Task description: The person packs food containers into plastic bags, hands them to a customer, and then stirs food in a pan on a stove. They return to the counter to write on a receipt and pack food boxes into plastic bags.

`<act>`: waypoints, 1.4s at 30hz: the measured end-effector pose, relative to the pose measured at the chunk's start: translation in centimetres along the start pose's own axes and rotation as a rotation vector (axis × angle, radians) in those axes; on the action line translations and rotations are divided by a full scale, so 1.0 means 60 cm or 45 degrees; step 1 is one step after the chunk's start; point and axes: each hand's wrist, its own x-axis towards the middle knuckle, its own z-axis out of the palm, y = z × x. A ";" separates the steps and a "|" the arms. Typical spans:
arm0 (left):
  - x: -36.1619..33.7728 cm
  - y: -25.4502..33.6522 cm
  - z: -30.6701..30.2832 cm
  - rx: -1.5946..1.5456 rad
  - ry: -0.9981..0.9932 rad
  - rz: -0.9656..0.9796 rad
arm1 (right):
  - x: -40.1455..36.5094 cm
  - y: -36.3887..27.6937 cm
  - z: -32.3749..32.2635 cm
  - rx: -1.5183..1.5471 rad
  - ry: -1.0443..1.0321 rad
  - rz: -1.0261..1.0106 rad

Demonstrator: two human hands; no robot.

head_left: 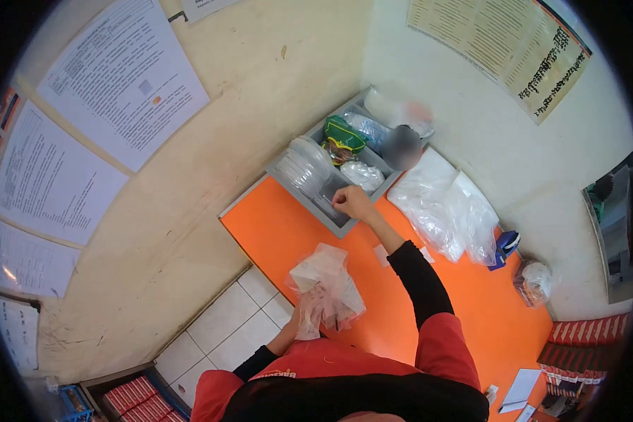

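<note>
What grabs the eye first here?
The bright orange countertop fills the centre. At its far end the right hand is at a grey compartment tray of plastic-wrapped items, while the left hand holds a crumpled clear plastic bag near the body.

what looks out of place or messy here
Nothing looks spilled or broken. The only untidy bits: a loose heap of clear plastic bags beside the grey tray, and a small paper slip lying loose on the orange counter.
</note>
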 end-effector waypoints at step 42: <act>0.041 0.058 -0.044 -0.908 0.103 -0.602 | -0.392 -0.205 0.164 1.209 0.499 0.340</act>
